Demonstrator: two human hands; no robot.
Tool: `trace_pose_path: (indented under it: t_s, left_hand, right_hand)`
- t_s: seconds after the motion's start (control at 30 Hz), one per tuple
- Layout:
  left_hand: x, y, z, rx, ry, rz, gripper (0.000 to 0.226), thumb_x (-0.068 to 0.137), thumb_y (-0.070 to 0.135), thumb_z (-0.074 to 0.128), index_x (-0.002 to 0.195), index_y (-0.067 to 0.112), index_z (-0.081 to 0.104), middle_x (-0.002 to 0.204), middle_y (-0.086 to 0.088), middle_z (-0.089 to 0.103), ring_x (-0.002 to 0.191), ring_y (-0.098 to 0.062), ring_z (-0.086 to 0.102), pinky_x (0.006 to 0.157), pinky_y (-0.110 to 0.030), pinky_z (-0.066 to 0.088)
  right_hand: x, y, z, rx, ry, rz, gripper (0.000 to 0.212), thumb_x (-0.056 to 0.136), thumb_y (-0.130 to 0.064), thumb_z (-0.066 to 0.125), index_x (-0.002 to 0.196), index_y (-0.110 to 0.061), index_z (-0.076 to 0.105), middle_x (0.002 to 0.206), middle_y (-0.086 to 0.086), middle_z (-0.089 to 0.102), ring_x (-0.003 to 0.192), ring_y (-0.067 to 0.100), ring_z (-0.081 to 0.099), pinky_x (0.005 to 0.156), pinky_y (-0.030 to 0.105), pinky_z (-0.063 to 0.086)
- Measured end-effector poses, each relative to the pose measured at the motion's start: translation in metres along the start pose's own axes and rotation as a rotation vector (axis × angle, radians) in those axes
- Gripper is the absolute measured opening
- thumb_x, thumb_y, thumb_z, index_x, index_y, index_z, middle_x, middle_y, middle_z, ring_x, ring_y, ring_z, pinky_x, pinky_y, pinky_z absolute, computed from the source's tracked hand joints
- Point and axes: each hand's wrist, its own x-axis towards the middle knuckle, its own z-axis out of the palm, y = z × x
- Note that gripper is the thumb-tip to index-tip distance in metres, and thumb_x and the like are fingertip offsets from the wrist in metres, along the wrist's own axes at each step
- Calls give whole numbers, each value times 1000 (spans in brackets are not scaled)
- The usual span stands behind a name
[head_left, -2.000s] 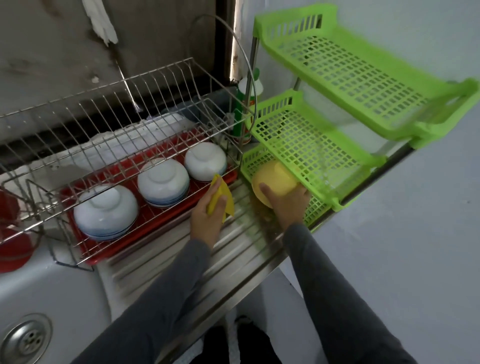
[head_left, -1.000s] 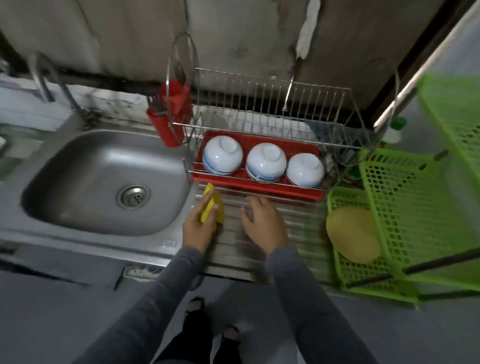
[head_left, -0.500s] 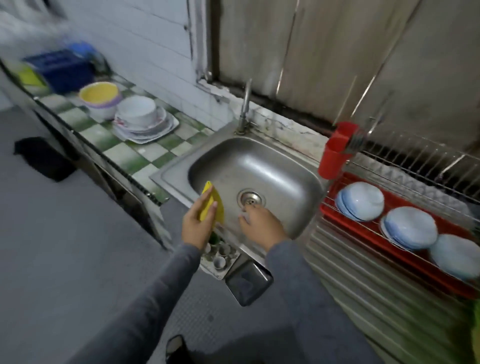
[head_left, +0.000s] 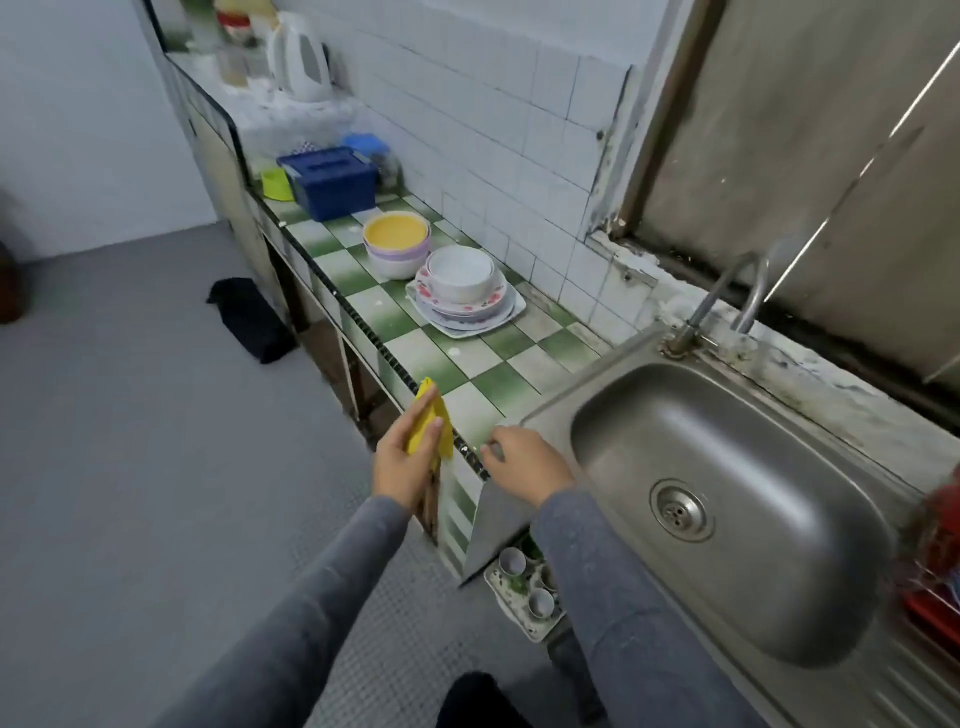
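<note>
Hands in grey sleeves hover at the front edge of a kitchen counter (head_left: 470, 376) tiled in green and white. The left hand (head_left: 408, 460) grips a folded yellow cloth (head_left: 440, 415), thumb and fingers pinched round it, and the cloth's tip points up over the counter's edge. The right hand (head_left: 524, 462) is just beside it and holds nothing. Its fingers are loosely bent above the corner where the tiles meet the steel sink (head_left: 727, 441); whether they touch the edge cannot be told.

The sink lies to the right of both hands, with its drain (head_left: 680, 512) in the middle of the basin and a curved tap (head_left: 727, 296) at the back rim. Farther along the counter, well apart from the hands, a white bowl (head_left: 460, 270) sits on a stack of flowered plates (head_left: 467, 312). Just behind that stands a stack of bowls (head_left: 396, 244), the top one yellow inside. Beyond them are a blue box (head_left: 332, 182), a green cup (head_left: 275, 184) beside it, and a white kettle (head_left: 301, 57) at the far end. A dark bundle (head_left: 254, 319) lies on the grey floor (head_left: 130, 415) below the counter. A red dish rack (head_left: 935, 613) shows, blurred, at the right edge.
</note>
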Motion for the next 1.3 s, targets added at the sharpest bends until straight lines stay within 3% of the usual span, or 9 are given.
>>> trace_pose_path:
  t_s: [0.3,0.43,0.6,0.7,0.83,0.9,1.07,1.2,1.3]
  left_hand:
    - [121,-21,-52,1,84,-2,39,98,12,60,126,38,57,133,7,58,123,-14,56,109,-35,45]
    - [199,-28,-71,26,88,-18,38,99,15,60,125,44,56,132,3,59,113,-10,59,95,-18,50]
    - [292,-33,-90,29,100,-33,38,98,15,60,126,40,58,138,2,58,126,-14,55,97,-15,48]
    - [341,-32,-95,15,104,-41,40,98,13,60,122,44,58,139,-2,57,128,-18,54,104,-28,49]
    - [393,-30,-100,8,85,-94,39,98,13,59,126,41,55,136,-2,54,113,-13,56,75,-5,49]
    - [419,-33,-104,25,73,-97,38,99,15,59,127,39,55,134,0,55,112,-13,56,76,-5,48]
    - [490,-54,-120,63,33,-118,38,98,17,61,124,45,58,128,16,56,124,-11,54,110,-36,44]
    - [548,-63,-132,76,-59,-151,38,97,22,62,123,49,58,132,13,56,127,-14,54,110,-44,44]
    - [588,-59,-139,82,-149,-152,37,98,21,60,123,49,55,133,15,52,129,-14,50,112,-44,42]
  right_hand:
    - [138,-60,12,-43,-63,-61,35,102,-33,46,114,-5,65,118,15,66,109,33,61,91,43,52]
    - [217,-81,10,-28,-71,-68,35,102,-31,45,119,-7,64,119,13,66,108,31,62,92,42,52]
    - [312,-104,2,-53,-92,-86,36,103,-34,44,123,-10,62,125,11,65,113,29,60,95,41,49]
    - [362,-115,-4,-47,-100,-69,35,103,-32,44,117,-7,63,119,12,63,108,29,60,91,38,48]
    - [419,-126,-8,-31,-87,-50,29,102,-28,45,109,-6,63,108,12,63,101,30,60,82,36,45]
    - [444,-130,-9,-23,-85,-37,31,103,-27,42,114,-6,63,111,12,62,104,30,59,87,38,45]
    - [502,-136,-4,20,-83,58,36,103,-28,43,125,-7,61,125,13,60,118,30,55,102,40,44]
    - [541,-145,1,52,-22,147,35,103,-25,45,127,-6,60,126,14,60,123,29,51,112,42,34]
    - [566,-153,4,94,83,259,34,102,-26,48,129,-7,57,127,16,57,122,31,50,108,41,38]
